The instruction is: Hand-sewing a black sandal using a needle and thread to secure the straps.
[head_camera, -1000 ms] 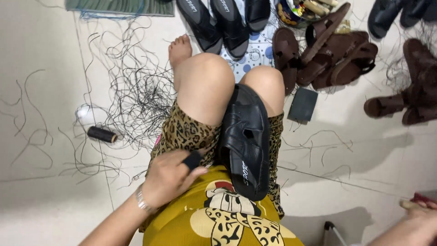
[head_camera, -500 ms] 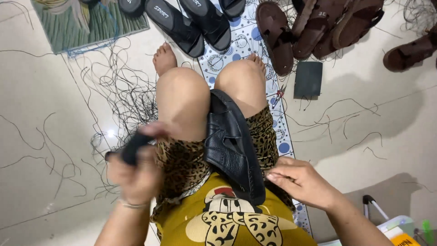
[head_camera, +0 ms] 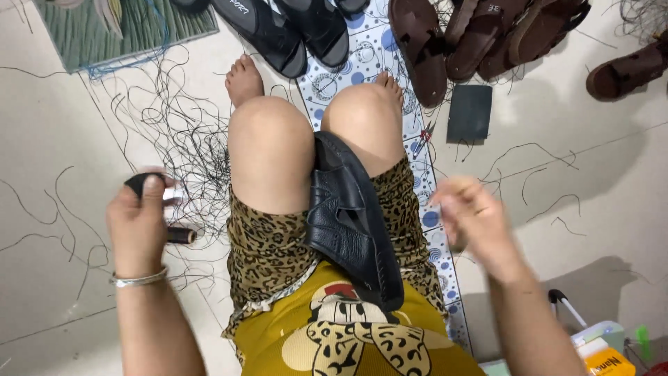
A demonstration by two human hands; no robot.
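The left hand (head_camera: 139, 223) is closed around a small black object (head_camera: 136, 183), thumb pressed along its top; what the object is cannot be told. Just beside that hand, on its inner side, a dark cylinder (head_camera: 179, 235) lies on the floor (head_camera: 56, 278) among loose black threads (head_camera: 174, 132). A silver bangle (head_camera: 139, 280) sits on the left wrist.

The right hand (head_camera: 473, 216) is blurred; its fingers look loosely curled and nothing can be seen in it, though the blur makes it hard to tell. It hangs above the floor, apart from everything.

Between the two hands, a black sandal (head_camera: 351, 223) rests on the person's lap, lying along the inner thigh, nearer the right hand but not touched by either.

Beyond the right hand lie a dark flat pad (head_camera: 470, 111) and brown sandals (head_camera: 480, 38); beyond the left hand, a green mat (head_camera: 118, 28)
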